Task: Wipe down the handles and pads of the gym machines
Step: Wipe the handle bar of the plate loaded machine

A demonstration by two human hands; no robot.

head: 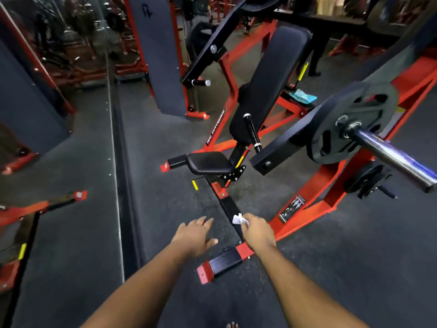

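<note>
Both arms reach fwd over the dark rubber floor (71, 233). The right hand (259, 232) pinches a small crumpled white wipe (237, 219) at its fingertips, held just above the black-and-red base bar (227, 259) of the machine. The left hand (195, 234) is released, fingers straight and spread, palm down, holding nothing, just beside the right hand and apart from it.

Ahead stands a red-framed press machine w/ a black seat pad (209, 163) low and a long black back pad (272, 84) tilted above it. A black handle w/ chrome end caps (252, 132) hangs just in front of the back pad, on the right lever arm (295, 136); a second handle (201, 82) sticks out from the left lever arm further back. Neither hand touches any pad or handle (both are well short of the seat).

At right, a black weight plate (354, 121) sits on a chrome sleeve (390, 155) pointing toward the camera. A teal cloth (303, 95) lies on the frame behind the back pad. A mirror wall (47, 91) fills the left side.
</note>
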